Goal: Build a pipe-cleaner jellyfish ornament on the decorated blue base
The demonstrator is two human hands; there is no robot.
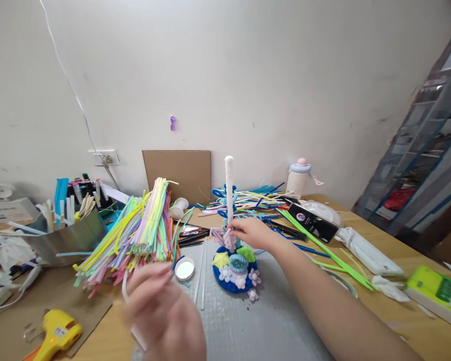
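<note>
A pipe-cleaner ornament stands upright on the grey mat (225,326): a round blue base (225,283) bears yellow, green and teal pieces and pale flowers (240,282), and a white fuzzy post (229,188) rises from it. My right hand (253,233) reaches in from the right, fingers closed at the lower post by a pale pink loop (217,234). Nearer the camera, my left hand (165,311) is raised and smeared by motion. Its fingers look curled around a thin white strip (139,338), mostly hidden.
A bundle of pastel pipe cleaners (150,225) lies left of the ornament, near a small white-filled lid (184,268). A yellow glue gun (58,333) is at the front left. Rightward are a phone (313,222), green pipe cleaners (338,260) and a bottle (298,178).
</note>
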